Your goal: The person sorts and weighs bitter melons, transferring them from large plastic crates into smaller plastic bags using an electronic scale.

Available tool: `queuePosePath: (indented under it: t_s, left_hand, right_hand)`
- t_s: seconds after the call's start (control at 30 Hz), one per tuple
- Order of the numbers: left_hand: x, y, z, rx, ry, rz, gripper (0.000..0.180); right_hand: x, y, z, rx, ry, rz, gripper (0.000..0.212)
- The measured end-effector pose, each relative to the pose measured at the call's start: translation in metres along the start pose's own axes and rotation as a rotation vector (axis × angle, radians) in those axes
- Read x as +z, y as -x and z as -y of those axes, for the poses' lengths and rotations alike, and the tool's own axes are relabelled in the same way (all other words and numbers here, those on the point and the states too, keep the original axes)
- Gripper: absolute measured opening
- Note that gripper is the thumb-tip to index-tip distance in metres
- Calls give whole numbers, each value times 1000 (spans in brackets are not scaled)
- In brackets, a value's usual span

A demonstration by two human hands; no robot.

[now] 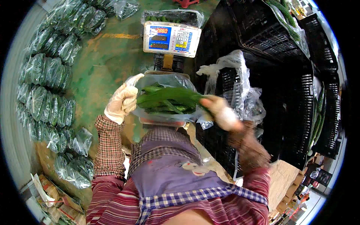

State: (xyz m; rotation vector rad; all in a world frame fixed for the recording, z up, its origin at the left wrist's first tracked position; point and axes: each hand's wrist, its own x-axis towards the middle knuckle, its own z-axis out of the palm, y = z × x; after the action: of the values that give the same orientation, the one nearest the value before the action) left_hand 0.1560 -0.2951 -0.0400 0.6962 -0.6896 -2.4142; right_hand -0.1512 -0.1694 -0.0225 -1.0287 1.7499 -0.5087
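A clear plastic bag (pixel 139 112) lies spread on the platform of a weighing scale, with several long green cucumbers (pixel 174 108) in it. My left hand (pixel 123 100), in a pale glove, is closed at the bag's left side, its fingers curled on the plastic. My right hand (pixel 222 113), smeared by motion, grips the right end of a green cucumber (pixel 168 95) that stretches across above the others. Behind the bag rises the scale's display (pixel 172 39), with red lit digits and a keypad.
Rows of bagged cucumbers (pixel 48 71) line the floor at left. Black plastic crates (pixel 296 112) stand stacked at right, with crumpled clear plastic (pixel 243 82) over one rim. Beyond the display sits another crate (pixel 183 17) holding cucumbers. Cardboard pieces (pixel 56 198) lie at lower left.
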Motion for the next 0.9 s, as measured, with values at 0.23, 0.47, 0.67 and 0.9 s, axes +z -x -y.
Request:
queuePosePath:
  t_s: [0.23,0.47,0.67,0.9]
  left_hand:
    - [2,-2,-11,15,-6,-124,54]
    - [64,-8,-40,19,-389,-236,46]
    - [47,-28,1,76,-431,-149,46]
    - [45,-25,0,0,-501,-280,53]
  right_hand:
    - [49,-117,-55,103,906,-206,63]
    - [-34,-83,-74,-88,1212,-755,61]
    - [-29,-59,-80,-102,593,-340,64]
    - [-161,37,-168,-442,-329,-478,27]
